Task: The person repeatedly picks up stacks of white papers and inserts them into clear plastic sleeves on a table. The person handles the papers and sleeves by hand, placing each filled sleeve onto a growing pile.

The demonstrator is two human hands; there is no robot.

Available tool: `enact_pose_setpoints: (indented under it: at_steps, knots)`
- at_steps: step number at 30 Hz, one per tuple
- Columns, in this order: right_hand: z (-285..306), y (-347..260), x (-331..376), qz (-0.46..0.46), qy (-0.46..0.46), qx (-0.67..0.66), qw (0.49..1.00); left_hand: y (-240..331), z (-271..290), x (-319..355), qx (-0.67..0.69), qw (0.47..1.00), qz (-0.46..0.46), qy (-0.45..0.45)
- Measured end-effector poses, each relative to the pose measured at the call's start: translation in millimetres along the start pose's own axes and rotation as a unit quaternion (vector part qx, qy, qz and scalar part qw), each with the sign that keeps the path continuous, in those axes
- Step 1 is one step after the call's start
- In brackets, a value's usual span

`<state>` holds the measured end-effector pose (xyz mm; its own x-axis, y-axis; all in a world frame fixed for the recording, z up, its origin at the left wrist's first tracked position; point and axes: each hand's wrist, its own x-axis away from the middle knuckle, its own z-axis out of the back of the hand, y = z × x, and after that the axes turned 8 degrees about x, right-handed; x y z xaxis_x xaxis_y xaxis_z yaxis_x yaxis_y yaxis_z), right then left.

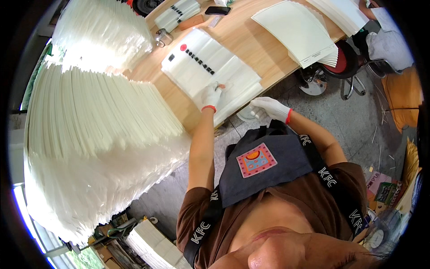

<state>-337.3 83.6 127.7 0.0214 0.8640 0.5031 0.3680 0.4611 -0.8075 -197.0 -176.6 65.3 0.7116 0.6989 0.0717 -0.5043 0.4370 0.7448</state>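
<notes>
- We see a stack of white translucent plastic bags (210,67) printed with a red dot and dark marks, lying flat on the light wooden table (251,33), near its near edge and about mid-scene.
- Our left hand (211,95), in a white glove with a red cuff, rests on the near part of the stack, its fingertips pinched on a small object we cannot make out.
- Our right hand (270,107), gloved alike, hangs just off the table's near edge, to the right of the stack, fingers loosely curled near a pale round thing; whether it grips that, we cannot tell.
- To the left, a tall fanned pile of white sheets (96,116) fills the table.
- Far right lies a fanned stack of cream paper sheets (298,31).
- A dark phone (217,10) sits at the far edge.
- A red-seated stool (340,62) stands on the grey floor to the right.
</notes>
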Motion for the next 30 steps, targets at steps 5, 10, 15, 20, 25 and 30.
enact_pose_setpoints:
  at_steps: [5,10,15,20,25,30]
  knots:
    - [-18.3,-29.7,-71.0,0.081,0.09,-0.077,0.99,59.0,23.4,2.5,-0.002,1.0,-0.015,-0.018]
    - [-24.1,-73.8,-108.8,0.093,0.16,0.203,0.962,79.5,35.7,6.1,0.117,0.983,-0.072,0.118]
    - [54.0,16.4,-135.9,0.186,0.247,0.566,0.764,80.4,80.3,-32.1,0.626,0.757,-0.095,0.161]
    - [12.6,-73.3,-35.7,0.073,0.156,0.377,0.91,132.4,67.9,-11.8,0.386,0.919,-0.079,0.022]
    - [-28.2,-89.9,-87.9,0.33,0.299,0.537,0.716,203.4,35.7,39.5,0.216,0.954,-0.204,-0.03]
    - [-31.2,-84.1,-81.0,0.237,0.182,0.573,0.763,228.6,9.4,93.7,0.2,0.951,-0.218,-0.097]
